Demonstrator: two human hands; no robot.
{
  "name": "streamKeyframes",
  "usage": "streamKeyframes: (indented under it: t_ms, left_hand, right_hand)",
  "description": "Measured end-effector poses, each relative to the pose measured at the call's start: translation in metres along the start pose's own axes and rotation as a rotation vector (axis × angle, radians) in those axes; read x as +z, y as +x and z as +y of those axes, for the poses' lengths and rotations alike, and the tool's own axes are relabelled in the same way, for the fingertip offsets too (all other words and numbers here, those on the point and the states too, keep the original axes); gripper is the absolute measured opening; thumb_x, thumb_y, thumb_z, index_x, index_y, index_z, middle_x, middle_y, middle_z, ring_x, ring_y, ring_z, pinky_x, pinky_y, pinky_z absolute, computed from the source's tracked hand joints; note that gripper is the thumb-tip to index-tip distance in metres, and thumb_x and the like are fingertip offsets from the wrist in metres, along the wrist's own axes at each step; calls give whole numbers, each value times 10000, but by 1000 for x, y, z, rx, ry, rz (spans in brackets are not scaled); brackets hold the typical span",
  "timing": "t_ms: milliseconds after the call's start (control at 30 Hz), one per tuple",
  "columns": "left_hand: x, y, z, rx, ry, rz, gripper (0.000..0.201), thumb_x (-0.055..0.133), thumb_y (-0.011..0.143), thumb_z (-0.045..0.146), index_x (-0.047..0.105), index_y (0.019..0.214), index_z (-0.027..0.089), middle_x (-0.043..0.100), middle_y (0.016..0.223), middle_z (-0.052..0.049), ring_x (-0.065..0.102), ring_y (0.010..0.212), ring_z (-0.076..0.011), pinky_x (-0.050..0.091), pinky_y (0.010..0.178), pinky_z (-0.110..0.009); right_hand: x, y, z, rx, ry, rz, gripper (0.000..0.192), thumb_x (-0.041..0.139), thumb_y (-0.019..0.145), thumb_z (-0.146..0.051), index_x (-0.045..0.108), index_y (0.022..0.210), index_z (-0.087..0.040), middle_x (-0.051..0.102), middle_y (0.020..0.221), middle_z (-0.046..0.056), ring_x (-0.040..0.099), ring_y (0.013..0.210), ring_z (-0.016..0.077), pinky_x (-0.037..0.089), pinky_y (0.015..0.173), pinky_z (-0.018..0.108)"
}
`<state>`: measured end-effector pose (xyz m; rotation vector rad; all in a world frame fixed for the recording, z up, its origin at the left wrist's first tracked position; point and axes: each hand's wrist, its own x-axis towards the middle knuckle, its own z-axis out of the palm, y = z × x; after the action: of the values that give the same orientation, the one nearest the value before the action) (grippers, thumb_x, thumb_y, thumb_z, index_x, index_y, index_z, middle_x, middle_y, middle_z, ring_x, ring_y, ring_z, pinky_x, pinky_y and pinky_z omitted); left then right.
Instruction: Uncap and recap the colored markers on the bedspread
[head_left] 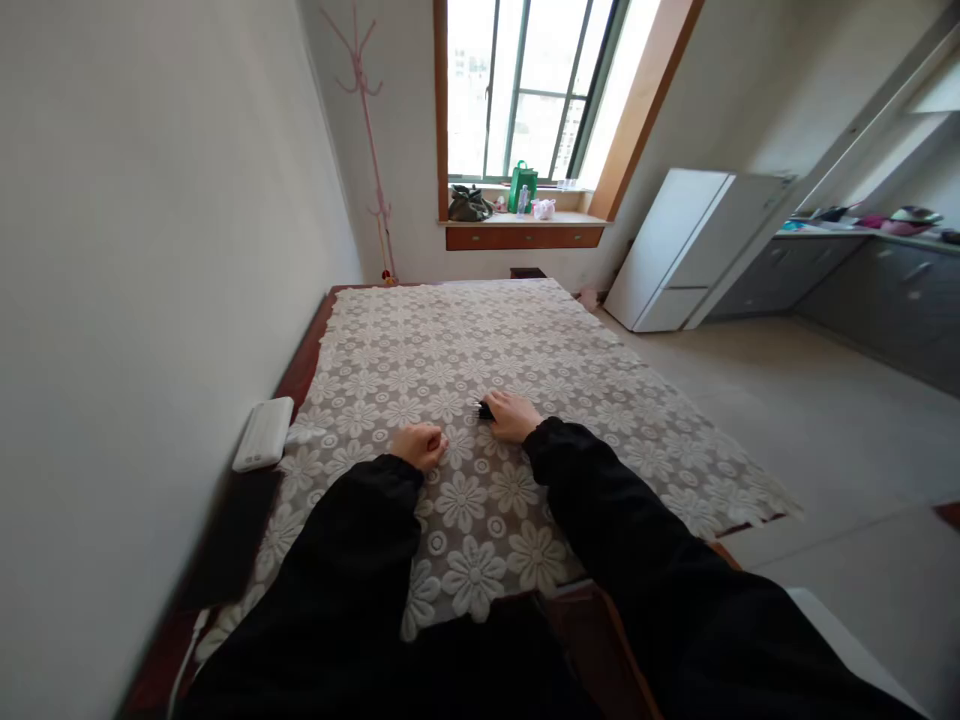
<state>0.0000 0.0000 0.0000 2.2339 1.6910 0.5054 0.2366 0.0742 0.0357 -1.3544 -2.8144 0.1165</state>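
A white lace cloth with a flower pattern covers a bed in front of me. Both my arms in black sleeves reach out over it. My left hand rests on the cloth with its fingers curled shut; nothing shows in it. My right hand lies a little farther out and grips a small dark object, a brush perhaps, whose black end sticks out to the left of the fingers and touches the cloth.
A white flat box sits on the bed's left wooden edge against the wall. A pink coat stand stands in the far corner. Bags lie on the window sill. A white cabinet and grey counters stand at right.
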Motion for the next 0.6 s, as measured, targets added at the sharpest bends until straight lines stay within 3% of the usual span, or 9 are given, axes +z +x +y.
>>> streamKeyframes:
  t_ms: [100,167,267,333,400,467,600]
  left_hand:
    - [-1,0,0,-4,-6,1,356,498,820,386,326,573,196,430,593,12,392,601,-142,258,624,-287]
    - [-1,0,0,-4,-11,2,359,496,821,386,324,570,196,432,590,12,396,600,-141,261,621,-285]
    - [-1,-1,0,18,-19,11,354,495,821,384,335,568,196,442,590,12,402,598,-141,268,623,-286]
    - [-2,-1,0,27,-25,21,351,503,816,379,341,565,196,445,586,12,404,594,-142,274,623,-285]
    - [-3,-1,1,15,-30,32,354,515,812,376,349,556,197,442,578,12,408,591,-143,280,617,-284]
    - [-4,-2,2,5,-37,34,350,522,812,370,365,551,196,443,573,14,414,589,-140,290,612,-281]
    - [-6,-4,5,-37,-56,57,271,551,825,369,482,627,197,515,622,9,470,608,-140,339,610,-275]
  right_hand:
    - [-3,3,0,49,38,-25,310,539,777,-134,587,1083,-144,671,1076,152,639,995,275,461,846,338]
    - [-9,2,-2,39,166,34,261,545,789,-137,585,1045,-160,683,1031,130,648,962,263,465,828,332]
    - [-17,-3,-10,-27,660,275,221,532,891,-282,554,1092,-193,677,916,64,651,848,213,489,799,329]
    - [-14,-6,-19,-78,1124,362,342,491,946,-429,485,1216,-219,659,845,22,653,765,186,519,751,330]
    - [-3,-7,-28,-69,1401,429,408,541,915,-508,478,1208,-232,634,780,-6,651,734,178,535,732,335]
    - [11,-6,-35,-32,1476,425,412,635,852,-516,520,1116,-221,629,768,-12,646,726,169,537,743,333]
    - [28,-4,-41,-68,1408,291,374,745,758,-471,577,954,-201,658,786,-2,647,739,172,533,756,338]
